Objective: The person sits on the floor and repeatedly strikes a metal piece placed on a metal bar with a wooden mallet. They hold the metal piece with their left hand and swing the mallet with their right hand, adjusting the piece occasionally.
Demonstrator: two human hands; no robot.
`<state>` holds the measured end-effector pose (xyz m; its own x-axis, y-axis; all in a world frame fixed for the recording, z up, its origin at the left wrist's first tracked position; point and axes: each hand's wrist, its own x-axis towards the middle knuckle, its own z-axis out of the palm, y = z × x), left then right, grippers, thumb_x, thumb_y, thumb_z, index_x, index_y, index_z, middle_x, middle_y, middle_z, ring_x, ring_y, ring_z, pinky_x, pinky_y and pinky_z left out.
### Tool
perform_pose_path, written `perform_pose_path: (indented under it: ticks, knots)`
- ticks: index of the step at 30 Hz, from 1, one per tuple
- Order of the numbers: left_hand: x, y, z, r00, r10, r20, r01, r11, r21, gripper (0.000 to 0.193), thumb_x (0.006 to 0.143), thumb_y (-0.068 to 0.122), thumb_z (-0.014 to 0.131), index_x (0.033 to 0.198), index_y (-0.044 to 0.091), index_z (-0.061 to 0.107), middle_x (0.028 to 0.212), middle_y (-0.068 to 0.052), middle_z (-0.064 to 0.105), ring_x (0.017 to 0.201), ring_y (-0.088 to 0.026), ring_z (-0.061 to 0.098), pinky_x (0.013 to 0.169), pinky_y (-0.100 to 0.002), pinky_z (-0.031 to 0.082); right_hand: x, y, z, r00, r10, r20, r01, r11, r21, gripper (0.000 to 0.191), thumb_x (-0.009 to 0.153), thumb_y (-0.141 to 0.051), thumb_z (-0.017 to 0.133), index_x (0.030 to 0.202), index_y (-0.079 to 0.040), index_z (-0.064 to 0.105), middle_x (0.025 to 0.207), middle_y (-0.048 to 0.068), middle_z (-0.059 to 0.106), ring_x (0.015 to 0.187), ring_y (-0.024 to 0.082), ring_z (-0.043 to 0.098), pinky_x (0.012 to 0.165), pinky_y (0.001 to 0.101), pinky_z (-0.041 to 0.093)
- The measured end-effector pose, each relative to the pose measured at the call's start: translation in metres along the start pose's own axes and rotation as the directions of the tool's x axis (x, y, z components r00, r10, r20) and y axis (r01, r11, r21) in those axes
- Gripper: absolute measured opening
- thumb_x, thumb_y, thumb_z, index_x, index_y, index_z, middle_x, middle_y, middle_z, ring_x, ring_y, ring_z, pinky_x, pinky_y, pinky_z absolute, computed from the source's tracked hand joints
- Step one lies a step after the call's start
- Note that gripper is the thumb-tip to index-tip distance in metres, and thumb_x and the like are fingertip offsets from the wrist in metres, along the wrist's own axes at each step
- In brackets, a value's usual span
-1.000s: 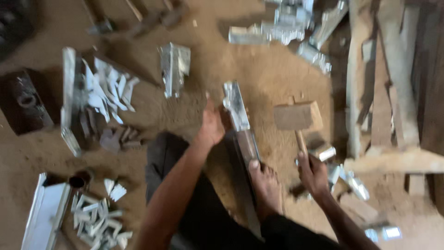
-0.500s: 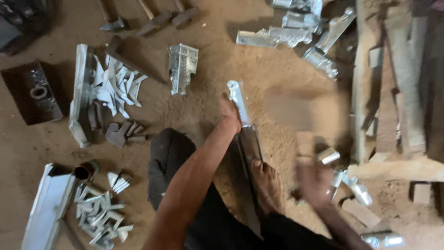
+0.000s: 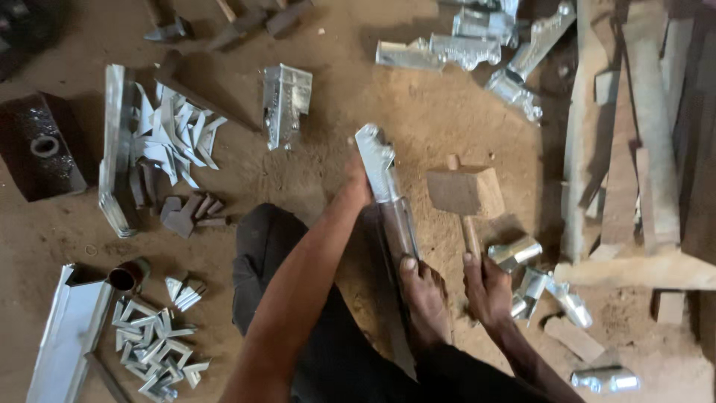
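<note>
While I sit on the dirt floor, a long shiny metal strip (image 3: 388, 195) lies right in front of me, and its long way runs away from me, from my foot (image 3: 425, 298) up to my left hand (image 3: 358, 179). My bare foot presses on the near end of the strip. My left hand is at the far end, on the left side of it, with the fingers curled against the edge, so it is the hand closest to the strip. I cannot tell how tight that grip is. My right hand (image 3: 486, 287) is lower and off to the right of the strip, not touching it. It is closed around the handle of a wooden mallet (image 3: 464, 195). The mallet's blocky head sits just right of the strip, near the far end, very close but I think apart from it. Small shiny bent pieces (image 3: 516, 254) lie just right of my right hand. A heap of cut metal bits (image 3: 173, 134) lies well off to the left of my left hand.
</note>
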<state>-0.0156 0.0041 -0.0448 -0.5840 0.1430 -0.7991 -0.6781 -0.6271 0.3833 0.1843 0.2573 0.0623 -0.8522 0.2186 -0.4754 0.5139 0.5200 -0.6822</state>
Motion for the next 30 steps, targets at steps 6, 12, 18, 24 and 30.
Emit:
perform_pose_path:
  ticks: [6, 12, 18, 24, 30]
  knots:
    - [-0.034, 0.017, 0.008, 0.892, -0.302, 0.336, 0.389, 0.891, -0.234, 0.112, 0.089, 0.086, 0.007, 0.105, -0.005, 0.07, 0.072, -0.013, 0.06, 0.066, -0.03, 0.06, 0.062, -0.047, 0.053, -0.028, -0.044, -0.086, 0.997, -0.069, -0.041, 0.08, 0.852, 0.517, 0.021, 0.101, -0.026, 0.052, 0.094, -0.009, 0.062, 0.063, 0.001, 0.056, 0.048, 0.009, 0.051, 0.038, 0.0271, 0.042]
    - [-0.027, 0.014, 0.02, 0.947, -0.319, 0.015, 0.318, 0.934, -0.163, 0.088, 0.095, 0.076, 0.016, 0.084, 0.002, 0.063, 0.069, -0.015, 0.059, 0.06, -0.03, 0.055, 0.055, -0.047, 0.048, -0.016, -0.037, -0.044, 0.969, -0.241, -0.047, 0.245, 0.959, 0.141, 0.022, 0.105, -0.026, 0.051, 0.098, -0.007, 0.057, 0.066, 0.006, 0.054, 0.052, 0.014, 0.048, 0.042, 0.0267, 0.041]
    - [-0.009, -0.015, 0.009, 0.962, -0.266, 0.069, 0.274, 0.926, -0.26, 0.072, 0.09, 0.073, 0.026, 0.082, 0.011, 0.062, 0.066, -0.014, 0.061, 0.054, -0.032, 0.056, 0.05, -0.049, 0.046, 0.0, -0.021, 0.002, 1.0, -0.021, -0.005, 0.021, 0.999, 0.045, 0.024, 0.109, -0.027, 0.05, 0.102, -0.005, 0.053, 0.07, 0.011, 0.052, 0.057, 0.019, 0.045, 0.047, 0.0263, 0.039]
    - [0.004, 0.017, 0.013, 0.988, -0.155, 0.028, 0.152, 0.897, -0.414, 0.063, 0.103, 0.06, 0.031, 0.096, 0.006, 0.064, 0.083, -0.013, 0.068, 0.073, -0.03, 0.068, 0.07, -0.046, 0.058, -0.005, -0.024, -0.003, 0.981, 0.169, 0.1, -0.163, 0.985, -0.063, 0.025, 0.109, -0.032, 0.048, 0.12, -0.01, 0.055, 0.061, 0.008, 0.055, 0.048, 0.022, 0.051, 0.042, 0.0354, 0.043]
    - [-0.007, 0.083, 0.078, 0.822, 0.418, 0.386, -0.544, 0.776, 0.319, 0.058, 0.088, 0.062, 0.048, 0.099, 0.007, 0.058, 0.082, -0.015, 0.061, 0.069, -0.031, 0.059, 0.058, -0.044, 0.051, -0.007, 0.051, 0.022, 0.99, 0.118, 0.072, -0.069, 0.87, -0.488, 0.049, 0.104, -0.044, 0.056, 0.084, 0.0, 0.065, 0.057, 0.019, 0.058, 0.05, 0.036, 0.058, 0.057, 0.0516, 0.047]
